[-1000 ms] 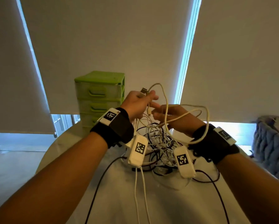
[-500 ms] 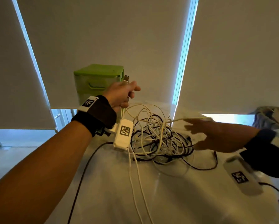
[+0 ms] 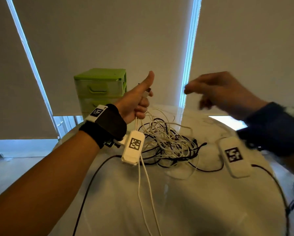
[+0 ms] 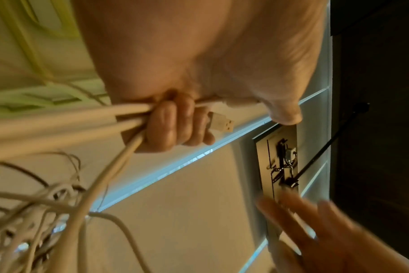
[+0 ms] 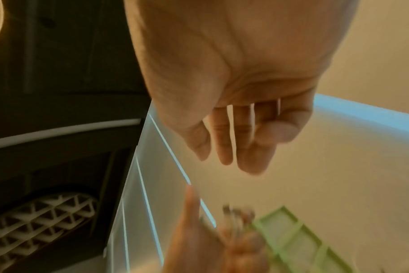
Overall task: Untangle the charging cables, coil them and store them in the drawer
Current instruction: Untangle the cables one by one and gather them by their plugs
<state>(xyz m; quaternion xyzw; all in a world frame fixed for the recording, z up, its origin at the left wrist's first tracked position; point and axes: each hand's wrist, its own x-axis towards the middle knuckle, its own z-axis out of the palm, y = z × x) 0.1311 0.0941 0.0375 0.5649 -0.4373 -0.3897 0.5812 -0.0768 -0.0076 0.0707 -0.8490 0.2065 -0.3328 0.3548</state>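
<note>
A tangle of white and black charging cables [image 3: 170, 143] lies on the round white table [image 3: 185, 201]. My left hand [image 3: 137, 101] is raised above the tangle's left side, thumb up, its fingers curled round white cable strands [image 4: 86, 120]. A USB plug [image 4: 221, 124] sticks out past the fingers [image 4: 175, 125]. Those strands run down into the pile. My right hand [image 3: 216, 91] hovers to the right at the same height, blurred, fingers [image 5: 224, 142] relaxed and holding nothing. The green drawer unit [image 3: 102, 89] stands behind my left hand, drawers closed.
Roller blinds cover the windows behind the table. White and black leads [image 3: 146, 193] from the wrist cameras trail over the near part of the table. Floor shows beyond the table's left edge.
My right hand has let go of the cable and risen from the tabletop to the height of the left hand. My left hand keeps the plug end, now with the thumb lifted.
</note>
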